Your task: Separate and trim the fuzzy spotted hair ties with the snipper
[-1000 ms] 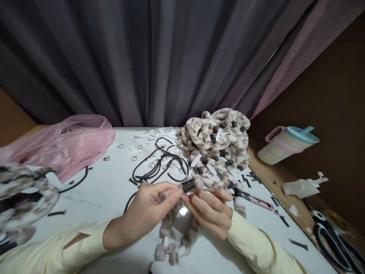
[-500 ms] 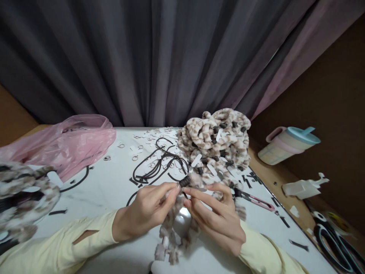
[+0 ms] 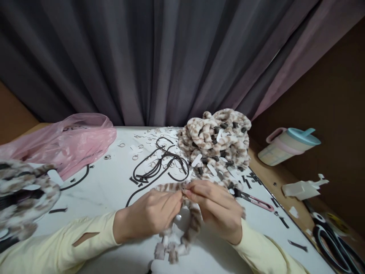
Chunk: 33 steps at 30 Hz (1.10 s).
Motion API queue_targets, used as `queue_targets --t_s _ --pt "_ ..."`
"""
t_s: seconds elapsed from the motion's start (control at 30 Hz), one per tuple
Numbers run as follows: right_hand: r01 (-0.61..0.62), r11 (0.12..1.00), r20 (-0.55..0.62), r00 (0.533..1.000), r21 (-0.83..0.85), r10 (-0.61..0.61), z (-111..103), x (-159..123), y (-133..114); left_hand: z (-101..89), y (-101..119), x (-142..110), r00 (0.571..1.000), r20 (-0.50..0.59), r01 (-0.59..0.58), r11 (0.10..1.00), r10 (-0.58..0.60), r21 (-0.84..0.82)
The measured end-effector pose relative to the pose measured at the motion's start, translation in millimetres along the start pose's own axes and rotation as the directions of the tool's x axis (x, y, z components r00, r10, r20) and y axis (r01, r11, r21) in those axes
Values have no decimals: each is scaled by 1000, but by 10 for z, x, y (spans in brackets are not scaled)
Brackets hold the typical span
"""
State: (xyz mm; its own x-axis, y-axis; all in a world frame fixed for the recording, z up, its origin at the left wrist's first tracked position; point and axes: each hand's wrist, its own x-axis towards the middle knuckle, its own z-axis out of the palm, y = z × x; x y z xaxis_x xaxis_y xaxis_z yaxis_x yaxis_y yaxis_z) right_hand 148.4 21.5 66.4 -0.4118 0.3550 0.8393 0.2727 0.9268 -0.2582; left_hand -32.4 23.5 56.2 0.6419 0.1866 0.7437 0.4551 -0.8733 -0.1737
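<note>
Brown and white, the furry loop is at the lower middle of the frame. The left hand and right hand pinch its top, fingertips close together, maybe to hold it steady. Black cord lies higher up the frame, likely for easy reach.

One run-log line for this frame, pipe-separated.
left hand: pinching plush band | right hand: pinching it, close beside left | beyond hands: dark cord, plush pile | pinch point: hidden
</note>
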Motion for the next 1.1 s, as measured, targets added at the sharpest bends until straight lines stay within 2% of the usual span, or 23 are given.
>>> queue_targets --t_s 0.1,0.27,0.43,0.6,0.67,0.7,0.73,0.77,0.8,0.83,0.87,0.9,0.93,0.97,1.0,1.03,1.07,1.1 --pt "-140 990 9 990 21 139 9 13 -1 11 2 -3 1000 22 2 1000 -2 5" --pt "-346 934 79 937 87 340 -15 82 -7 12 -25 -12 997 56 -55 998 56 -17" --pt "-420 896 175 902 142 395 -55 95 -5 -23 -81 -11 986 117 -114 993 116 -27" --pt "-535 843 350 800 50 487 -87 54 26 -29 -93 -14 956 182 -234 972 228 12" --pt "-524 852 379 788 2 484 -82 44 40 -16 -75 -26 945 192 -275 961 266 20" --pt "-514 858 364 796 -14 483 -75 39 44 -12 -66 -29 948 193 -255 967 253 -15" --pt "-503 864 329 813 -17 480 -67 34 47 -12 -63 -29 963 205 -156 983 174 -99" --pt "-489 872 284 834 -12 472 -60 29 47 -19 -67 -22 970 239 13 979 37 -205" --pt "-471 882 233 858 0 458 -54 22 45 -33 -82 -8 947 298 213 933 -124 -291" --pt "-445 895 185 881 16 435 -51 16 41 -54 -108 12 884 381 413 835 -271 -364" --pt "-413 910 146 903 36 404 -49 10 34 -80 -143 38 790 488 587 689 -371 -426" --pt "-374 926 116 923 58 366 -48 5 26 -106 -184 65 710 585 690 554 -392 -467" --pt "-334 939 95 940 80 327 -48 0 17 -130 -226 90 620 709 782 344 -337 -520" --pt "-296 950 74 954 101 289 -46 -4 7 -147 -263 112 550 803 835 119 -229 -537" --pt "-259 958 56 966 123 254 -43 -8 -4 -153 -290 129 501 853 852 -89 -145 -515" --pt "-225 964 41 974 142 221 -37 -10 -14 -146 -305 139 474 877 840 -257 -80 -477" --pt "-194 969 28 981 153 192 -30 -12 -23 -126 -306 145 461 886 817 -367 -48 -444" --pt "-168 973 21 986 156 167 -23 -14 -31 -93 -294 148 450 892 795 -436 -41 -421"
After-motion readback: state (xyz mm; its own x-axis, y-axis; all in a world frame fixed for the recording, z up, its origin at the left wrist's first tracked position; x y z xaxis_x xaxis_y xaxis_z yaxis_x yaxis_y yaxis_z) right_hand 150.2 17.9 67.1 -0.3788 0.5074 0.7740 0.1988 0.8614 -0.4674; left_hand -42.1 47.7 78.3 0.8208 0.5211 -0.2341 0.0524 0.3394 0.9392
